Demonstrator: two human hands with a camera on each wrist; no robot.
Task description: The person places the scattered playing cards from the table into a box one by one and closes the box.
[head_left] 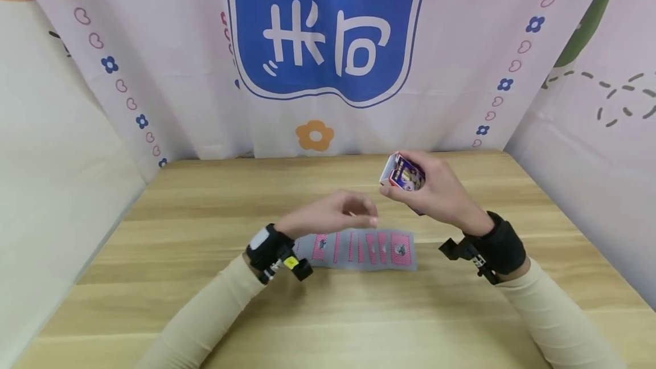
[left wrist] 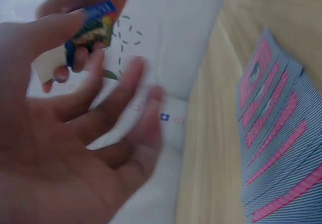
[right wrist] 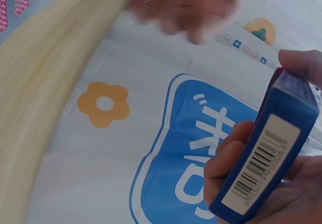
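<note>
My right hand [head_left: 443, 191] holds a small blue card box [head_left: 408, 175] above the table. One end of the box shows white in the head view. A barcode label [right wrist: 261, 163] is on its narrow side in the right wrist view. My left hand [head_left: 333, 212] is to the left of the box, apart from it, with loosely bent fingers [left wrist: 133, 75] and nothing seen in them. Below the left hand, a row of overlapping grey and pink playing cards [head_left: 401, 249] lies spread on the table, partly hidden by the left wrist.
The wooden table [head_left: 205, 198] carries the cards. A white curtain [head_left: 195, 101] with a blue emblem [head_left: 328, 50] hangs behind its far edge. White cloth [head_left: 579, 175] stands along the right side, and more cloth [head_left: 61, 147] along the left.
</note>
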